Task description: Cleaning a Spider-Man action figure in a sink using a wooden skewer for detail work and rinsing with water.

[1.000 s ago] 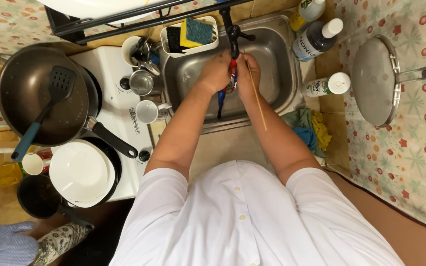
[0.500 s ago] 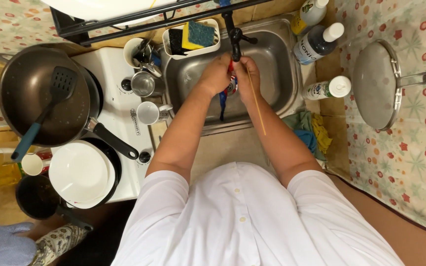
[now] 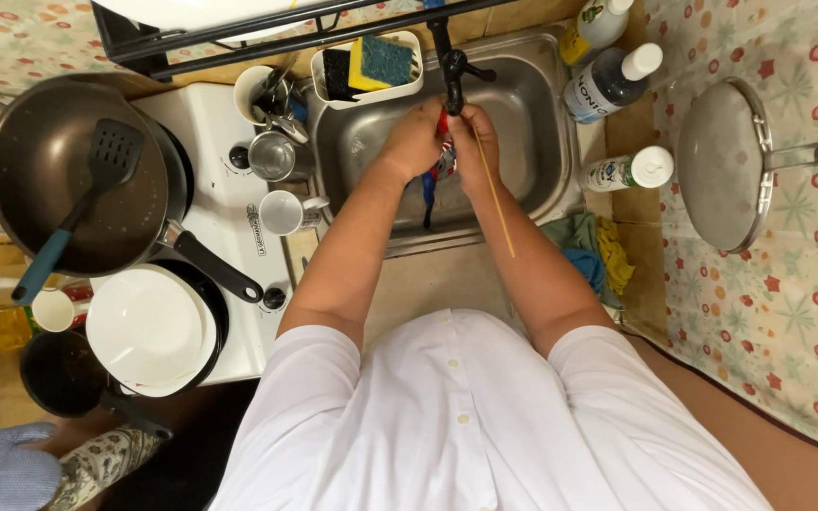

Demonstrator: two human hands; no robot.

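Left of the steel sink point(image 3: 532, 142), a big dark pan point(image 3: 59, 199) holds a slotted spatula point(image 3: 97, 180). Behind the sink, a white caddy point(image 3: 371, 90) holds sponges point(image 3: 381, 61). Over the sink, under the tap point(image 3: 452, 66), the left hand point(image 3: 416, 142) and right hand point(image 3: 473, 142) clasp a bundle of utensils point(image 3: 439, 166).

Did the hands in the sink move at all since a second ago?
Hardly. The left hand and right hand stay together under the tap, holding the same colourful utensils and thin stick. Nothing was let go. The pan, bowls and bottles did not move.
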